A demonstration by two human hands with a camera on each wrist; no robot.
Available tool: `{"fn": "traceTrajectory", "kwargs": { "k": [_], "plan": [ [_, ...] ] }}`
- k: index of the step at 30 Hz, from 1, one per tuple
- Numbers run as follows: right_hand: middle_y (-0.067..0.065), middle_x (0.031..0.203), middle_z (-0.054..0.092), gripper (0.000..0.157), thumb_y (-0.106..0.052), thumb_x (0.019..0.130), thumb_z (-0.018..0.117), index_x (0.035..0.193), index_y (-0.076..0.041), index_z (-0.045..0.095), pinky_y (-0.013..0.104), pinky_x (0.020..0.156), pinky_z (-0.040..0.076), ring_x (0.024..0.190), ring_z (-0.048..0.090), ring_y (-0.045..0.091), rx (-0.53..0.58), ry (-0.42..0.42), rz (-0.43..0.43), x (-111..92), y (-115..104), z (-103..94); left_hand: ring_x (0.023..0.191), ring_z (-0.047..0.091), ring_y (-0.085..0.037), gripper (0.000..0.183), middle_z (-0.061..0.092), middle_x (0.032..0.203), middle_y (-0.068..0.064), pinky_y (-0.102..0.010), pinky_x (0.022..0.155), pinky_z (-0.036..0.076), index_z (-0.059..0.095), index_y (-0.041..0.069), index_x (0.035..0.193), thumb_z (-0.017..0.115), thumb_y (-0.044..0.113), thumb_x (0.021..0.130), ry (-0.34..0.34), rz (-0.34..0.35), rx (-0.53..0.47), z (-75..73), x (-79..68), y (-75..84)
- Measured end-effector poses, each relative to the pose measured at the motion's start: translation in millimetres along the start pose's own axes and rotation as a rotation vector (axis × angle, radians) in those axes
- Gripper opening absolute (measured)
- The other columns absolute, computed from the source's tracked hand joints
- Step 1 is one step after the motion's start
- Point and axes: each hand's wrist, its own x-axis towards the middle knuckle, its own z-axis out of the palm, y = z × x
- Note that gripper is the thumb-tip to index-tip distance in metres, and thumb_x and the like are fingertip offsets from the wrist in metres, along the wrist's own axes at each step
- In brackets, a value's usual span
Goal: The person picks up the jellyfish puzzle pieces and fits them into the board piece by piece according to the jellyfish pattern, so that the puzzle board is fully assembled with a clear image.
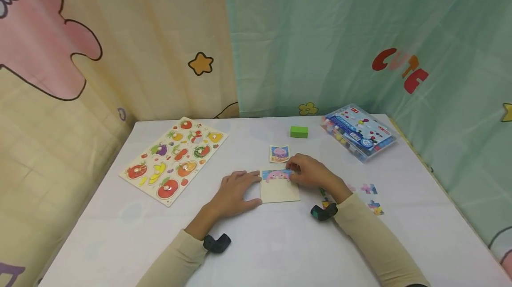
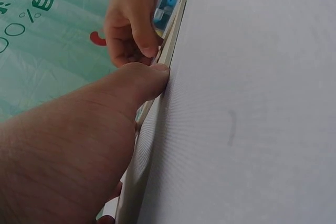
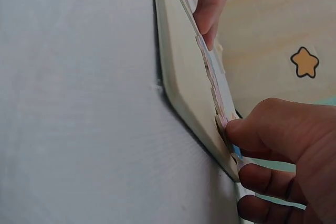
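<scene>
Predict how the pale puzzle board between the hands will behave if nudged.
Probably stiff: the board looks thin, but its edges run straight. It should slide rather than roll or tip, since it lies flat on the table. The puzzle pieces might shift, as bare board beside them leaves room.

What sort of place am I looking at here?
Probably a children's play area, perhaps a staged one: a cartoon-print curtain hangs behind the table, which holds a fruit puzzle and a small jigsaw board.
</scene>
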Motion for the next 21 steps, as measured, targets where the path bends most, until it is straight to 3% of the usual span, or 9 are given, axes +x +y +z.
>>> {"fn": "traceTrajectory", "kwargs": {
  "k": [10,21],
  "plan": [
    [-0.003,0.091,0.059,0.021,-0.018,0.089,0.078,0.108,-0.012,0.073,0.034,0.075,0.048,0.081,0.054,0.014,-0.070,0.026,-0.032,-0.4,-1.4,2.3,0.143,0.032,-0.027,0.065,0.040,0.159,0.006,-0.054,0.106,0.028,0.051,0.023,0.148,0.065,0.055,0.093,0.008,0.006,0.017,-0.3,0.2,1.5],
    [-0.002,0.086,0.056,0.018,-0.018,0.089,0.079,0.105,-0.011,0.074,0.032,0.070,0.045,0.077,0.050,0.014,-0.071,0.029,-0.054,0.8,-1.0,2.6,0.143,0.033,-0.027,0.064,0.039,0.159,0.006,-0.053,0.106,0.028,0.051,0.023,0.148,0.066,0.055,0.093,0.001,0.000,0.006,-1.3,0.7,1.8]
  ]
}}
